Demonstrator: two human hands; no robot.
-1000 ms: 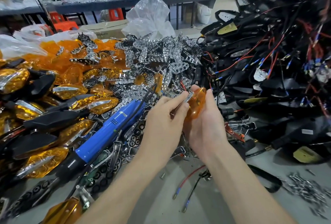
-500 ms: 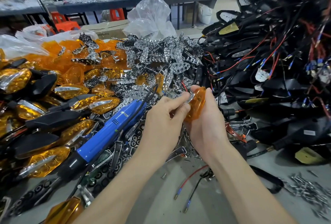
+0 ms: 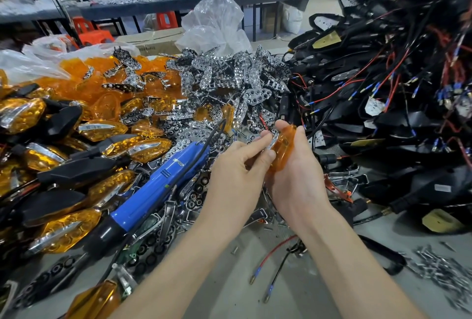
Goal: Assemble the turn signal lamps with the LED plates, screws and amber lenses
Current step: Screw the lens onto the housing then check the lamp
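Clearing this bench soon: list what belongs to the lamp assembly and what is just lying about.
Job: amber lens in right hand; chrome plate pinched by left hand; plate pile; screws; blue screwdriver; wired black housings.
Lying about: clear plastic bag; cardboard box; red stools.

Both bare forearms are extending in from the lower edge, the left from 7 o'clock and the right from 5 o'clock, with the wrists converging near centre. The left hand (image 3: 235,165) is showing its back, thumb and forefinger pinching a chrome piece (image 3: 272,140). At its 3 o'clock the right hand (image 3: 296,173) is gripping an amber lens (image 3: 283,145), fingers curled round it.
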